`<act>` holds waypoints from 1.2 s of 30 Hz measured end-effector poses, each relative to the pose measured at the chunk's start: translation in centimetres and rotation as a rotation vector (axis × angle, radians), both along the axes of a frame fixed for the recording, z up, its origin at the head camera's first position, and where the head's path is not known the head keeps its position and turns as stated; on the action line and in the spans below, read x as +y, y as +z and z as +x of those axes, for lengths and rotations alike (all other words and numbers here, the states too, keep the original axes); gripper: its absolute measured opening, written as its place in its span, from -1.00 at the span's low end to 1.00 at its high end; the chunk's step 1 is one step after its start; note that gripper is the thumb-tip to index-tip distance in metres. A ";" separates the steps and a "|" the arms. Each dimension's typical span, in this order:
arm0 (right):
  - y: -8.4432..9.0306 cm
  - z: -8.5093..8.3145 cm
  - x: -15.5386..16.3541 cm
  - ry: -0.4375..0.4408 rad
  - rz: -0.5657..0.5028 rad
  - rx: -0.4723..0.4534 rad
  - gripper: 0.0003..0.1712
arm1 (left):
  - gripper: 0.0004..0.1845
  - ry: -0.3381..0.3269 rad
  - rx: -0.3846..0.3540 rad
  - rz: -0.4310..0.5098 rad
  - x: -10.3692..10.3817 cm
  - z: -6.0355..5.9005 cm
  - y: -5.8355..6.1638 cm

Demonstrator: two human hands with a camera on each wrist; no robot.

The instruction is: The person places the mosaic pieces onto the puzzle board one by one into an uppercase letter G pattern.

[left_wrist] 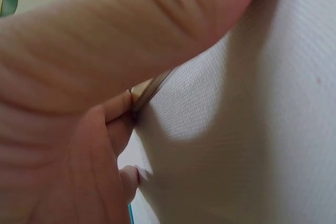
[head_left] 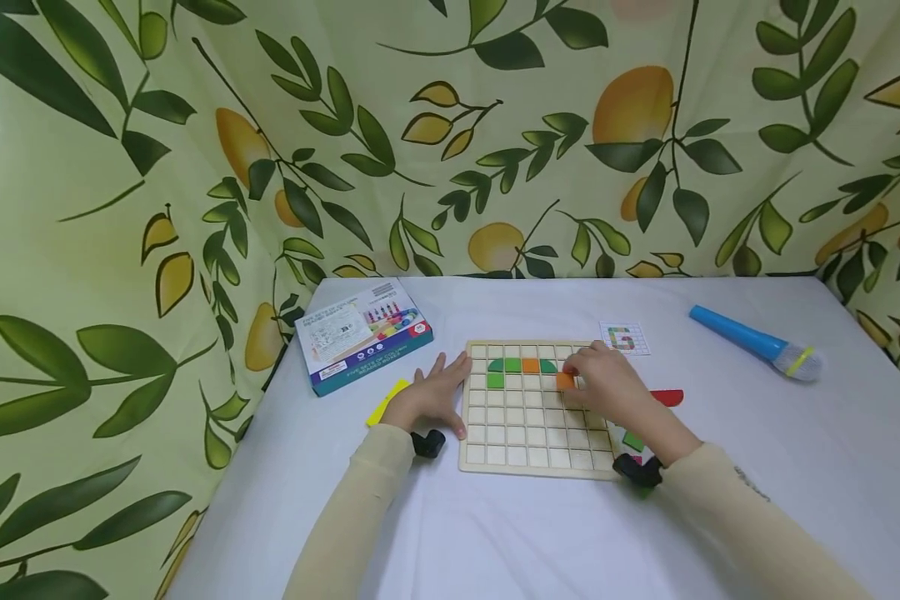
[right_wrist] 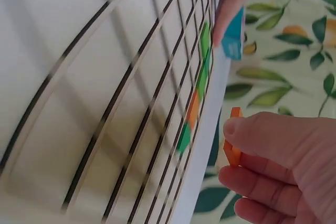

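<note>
White cloth is covering the table (head_left: 495, 533), showing soft creases toward the near edge. Fabric wall (head_left: 495, 125) with a leaf-and-fruit print is hanging behind the far edge and along the left.

Pale wooden grid board (head_left: 496, 433) is lying mid-table, thin dark lines separating its square cells. Near its far edge, one row is holding a dark green rounded piece (head_left: 496, 365), green square (head_left: 512, 365), orange square (head_left: 531, 365) and second dark green rounded piece (head_left: 547, 366); another green square (head_left: 495, 381) is sitting just below, on the left.

Right hand (head_left: 607, 387) is pinching a flat orange piece (head_left: 565, 381) between thumb and fingers, over the board's far right part. Left hand (head_left: 431, 396) is spreading its fingers, tips touching the board's left edge, gripping nothing.

Glossy printed carton (head_left: 363, 333) is lying by the table's far left corner, flat yellow piece (head_left: 387, 403) near it. Blue toy microphone (head_left: 753, 342) with grey rounded head is lying toward the far right corner. Paper pattern card (head_left: 634, 338) is lying just beyond the board's far right corner; red piece (head_left: 667, 397) is lying off the board's right edge.
</note>
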State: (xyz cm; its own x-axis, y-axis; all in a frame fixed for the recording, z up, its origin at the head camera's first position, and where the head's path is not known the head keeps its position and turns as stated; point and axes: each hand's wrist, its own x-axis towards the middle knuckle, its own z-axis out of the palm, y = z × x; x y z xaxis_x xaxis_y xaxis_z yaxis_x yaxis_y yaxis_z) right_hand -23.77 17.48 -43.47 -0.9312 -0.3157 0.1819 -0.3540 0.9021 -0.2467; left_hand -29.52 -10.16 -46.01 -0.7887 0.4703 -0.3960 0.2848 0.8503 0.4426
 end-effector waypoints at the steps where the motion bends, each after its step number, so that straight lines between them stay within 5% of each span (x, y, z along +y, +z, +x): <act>1: 0.0 -0.2 -0.9 0.021 0.002 0.016 -0.73 | 0.32 -0.002 0.000 -0.002 0.0 0.0 -0.1; 12: -1.2 -1.1 -7.7 0.111 0.103 0.022 -0.78 | 0.29 -0.031 0.008 -0.002 0.6 0.2 0.0; 22: -2.2 -1.2 -8.8 0.051 0.079 -0.043 -0.77 | 0.27 -0.045 0.016 -0.021 1.0 0.3 0.0; 36: -2.1 -0.8 -9.4 0.102 0.119 0.020 -0.89 | 0.29 -0.015 0.011 -0.006 0.0 0.0 -0.2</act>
State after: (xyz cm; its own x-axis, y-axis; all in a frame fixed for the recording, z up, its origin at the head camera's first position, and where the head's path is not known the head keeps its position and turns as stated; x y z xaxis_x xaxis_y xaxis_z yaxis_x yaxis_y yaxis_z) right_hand -24.59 8.04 -45.55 -0.8896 -0.4293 0.1560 -0.4496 0.8834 -0.1324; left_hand -29.49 -10.11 -46.21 -0.7858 0.4796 -0.3906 0.3022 0.8486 0.4341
